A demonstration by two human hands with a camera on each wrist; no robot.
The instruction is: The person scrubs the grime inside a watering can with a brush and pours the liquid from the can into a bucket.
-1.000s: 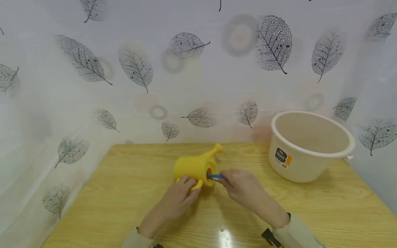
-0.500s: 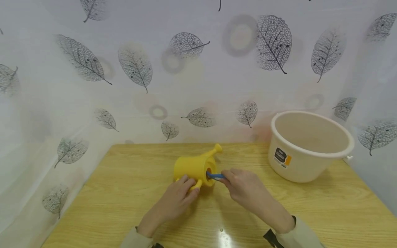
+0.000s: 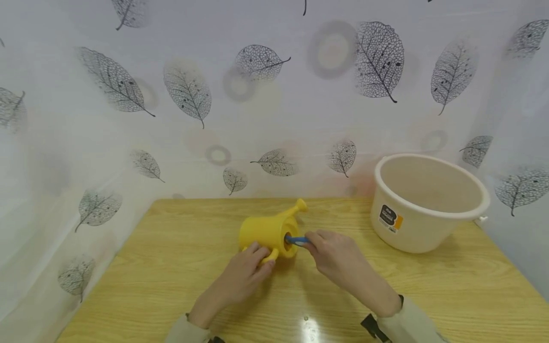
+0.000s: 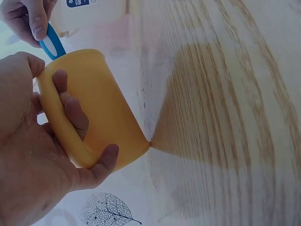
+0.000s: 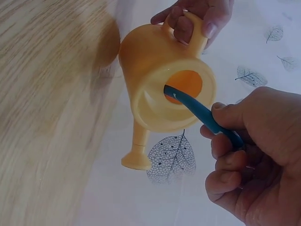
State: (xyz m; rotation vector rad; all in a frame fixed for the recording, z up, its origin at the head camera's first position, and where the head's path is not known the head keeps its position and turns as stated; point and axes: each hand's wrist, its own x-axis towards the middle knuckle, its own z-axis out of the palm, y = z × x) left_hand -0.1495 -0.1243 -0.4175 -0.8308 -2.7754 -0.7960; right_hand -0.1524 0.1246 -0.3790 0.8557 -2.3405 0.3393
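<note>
Tipped watering can (image 3: pixel 260 230) — blue tool (image 5: pixel 203 113) partly inside, beige bucket (image 3: pixel 422 231) well apart

The watering can (image 3: pixel 260 229) looks to me like smooth moulded plastic with a soft, satin sheen. The blue handle (image 5: pixel 200 111) seems smooth plastic too, and so does the matt-looking bucket (image 3: pixel 422 232). The tabletop (image 3: pixel 171 267) shows wood grain under a glossy finish; the sleeves (image 3: pixel 409 321) appear to be matt cloth.

Tbl (image 3: pixel 180 257) glare; R-wrist view dim.
</note>
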